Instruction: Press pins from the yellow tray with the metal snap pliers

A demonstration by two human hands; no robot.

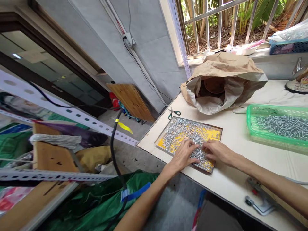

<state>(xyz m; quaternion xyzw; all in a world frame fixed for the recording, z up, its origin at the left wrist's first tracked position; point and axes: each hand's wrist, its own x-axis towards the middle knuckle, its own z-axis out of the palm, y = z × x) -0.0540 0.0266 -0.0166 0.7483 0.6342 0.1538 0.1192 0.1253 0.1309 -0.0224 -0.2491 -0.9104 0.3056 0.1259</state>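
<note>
A shallow metal tray (219, 134) with a yellow bottom lies near the table's corner, spread with many small silvery screws (176, 128). Over its front part, my left hand (181, 155) touches the screws, thumb and curved fingers apart. My right hand (215, 150) reaches in from the tray's right side, its fingertips among the screws and its thumb apart from the fingers. Both hands look open, with nothing visibly gripped; the screws under the palms are hidden.
Scissors (173, 113) lie just behind the tray. An open brown paper bag (223, 70) stands farther back. To the right sits a green plastic basket (250, 128) of screws. A metal clamp (260, 205) is at the front edge. A black cable (112, 144) hangs left of the table.
</note>
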